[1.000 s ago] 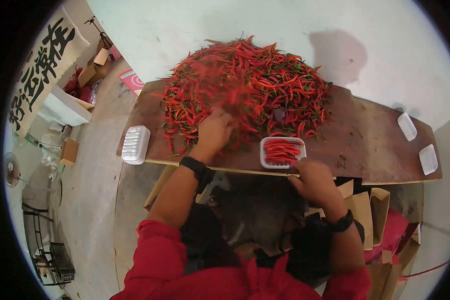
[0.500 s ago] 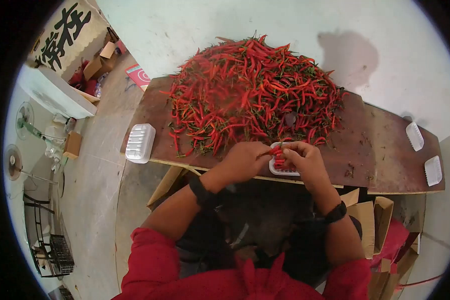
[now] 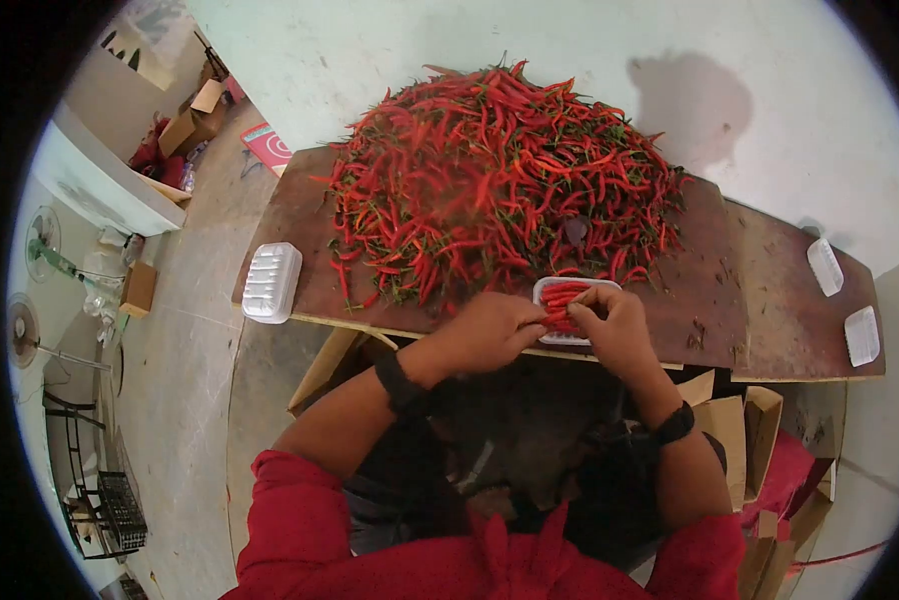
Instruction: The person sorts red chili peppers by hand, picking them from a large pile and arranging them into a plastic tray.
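Note:
A white foam tray point(image 3: 542, 288) sits at the front edge of the brown table, with red chilli peppers point(image 3: 566, 296) lying side by side in it. My left hand point(image 3: 490, 332) is at the tray's left side, thumb and forefinger pinched on the end of a chilli. Over the tray's right side, my right hand point(image 3: 616, 328) has its fingertips closed on chillies in the row. My fingers hide part of the tray. Just beyond both hands rises a large heap of red chillies with green stems point(image 3: 510, 180).
Stacked white trays point(image 3: 272, 283) stand at the table's left end. Two more white trays point(image 3: 863, 337) point(image 3: 826, 267) lie at the right end. Open cardboard boxes point(image 3: 725, 440) are below the table on the right. A pale wall point(image 3: 570, 40) rises behind the heap.
My left hand has drawn slightly down and back from over the tray, exposing more of the chilli row. My right hand stays over the tray's right side. The view has shifted a little.

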Action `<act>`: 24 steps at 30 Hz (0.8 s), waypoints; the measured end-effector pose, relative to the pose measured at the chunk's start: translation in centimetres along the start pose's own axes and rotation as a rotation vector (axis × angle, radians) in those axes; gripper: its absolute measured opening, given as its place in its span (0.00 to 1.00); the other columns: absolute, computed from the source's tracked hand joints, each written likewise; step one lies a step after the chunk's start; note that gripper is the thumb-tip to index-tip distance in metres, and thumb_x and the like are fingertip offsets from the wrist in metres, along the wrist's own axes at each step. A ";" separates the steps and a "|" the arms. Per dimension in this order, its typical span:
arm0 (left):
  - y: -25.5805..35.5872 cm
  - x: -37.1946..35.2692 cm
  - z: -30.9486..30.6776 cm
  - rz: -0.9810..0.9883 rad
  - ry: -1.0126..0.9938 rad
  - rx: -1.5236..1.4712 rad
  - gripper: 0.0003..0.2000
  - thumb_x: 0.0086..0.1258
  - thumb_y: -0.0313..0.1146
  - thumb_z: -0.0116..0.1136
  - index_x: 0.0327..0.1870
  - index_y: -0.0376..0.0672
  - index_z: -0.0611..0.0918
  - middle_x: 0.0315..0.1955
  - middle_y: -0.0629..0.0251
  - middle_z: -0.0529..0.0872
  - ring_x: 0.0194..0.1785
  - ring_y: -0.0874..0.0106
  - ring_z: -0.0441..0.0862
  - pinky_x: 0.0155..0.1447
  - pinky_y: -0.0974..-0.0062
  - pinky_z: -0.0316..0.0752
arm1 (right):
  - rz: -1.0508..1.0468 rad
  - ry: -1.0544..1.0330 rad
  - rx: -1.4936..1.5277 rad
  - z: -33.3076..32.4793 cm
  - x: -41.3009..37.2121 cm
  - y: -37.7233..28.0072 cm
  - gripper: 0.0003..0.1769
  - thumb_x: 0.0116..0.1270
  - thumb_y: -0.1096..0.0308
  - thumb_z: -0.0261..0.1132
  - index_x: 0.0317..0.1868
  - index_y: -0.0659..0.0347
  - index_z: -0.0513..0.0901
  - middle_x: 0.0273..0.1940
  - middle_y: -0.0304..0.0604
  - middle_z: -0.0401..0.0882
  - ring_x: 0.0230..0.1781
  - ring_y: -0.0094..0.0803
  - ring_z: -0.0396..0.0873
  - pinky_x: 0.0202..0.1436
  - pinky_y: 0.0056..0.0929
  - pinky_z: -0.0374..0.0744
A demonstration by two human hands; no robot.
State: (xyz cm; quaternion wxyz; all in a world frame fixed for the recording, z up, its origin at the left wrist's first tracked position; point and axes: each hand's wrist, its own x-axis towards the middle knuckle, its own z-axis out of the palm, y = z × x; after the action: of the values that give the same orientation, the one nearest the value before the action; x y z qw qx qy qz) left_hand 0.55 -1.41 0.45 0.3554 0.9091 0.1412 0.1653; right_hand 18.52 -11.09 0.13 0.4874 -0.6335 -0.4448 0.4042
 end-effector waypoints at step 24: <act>0.1 2.7 4.0 -0.013 -0.170 0.096 0.10 0.65 0.33 0.51 0.42 0.40 0.81 0.36 0.51 0.82 0.42 0.51 0.79 0.47 0.55 0.73 | -0.486 -0.005 -0.917 -2.6 -2.2 1.9 0.11 0.50 0.69 0.70 0.37 0.56 0.82 0.34 0.42 0.77 0.35 0.43 0.79 0.37 0.40 0.77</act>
State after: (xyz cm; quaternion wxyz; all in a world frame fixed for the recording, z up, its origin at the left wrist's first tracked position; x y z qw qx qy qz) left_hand 4.59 -2.85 -1.72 0.3231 0.9349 0.1243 0.0784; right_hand 20.71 -14.12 -1.01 0.2383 -0.6594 -0.7116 0.0444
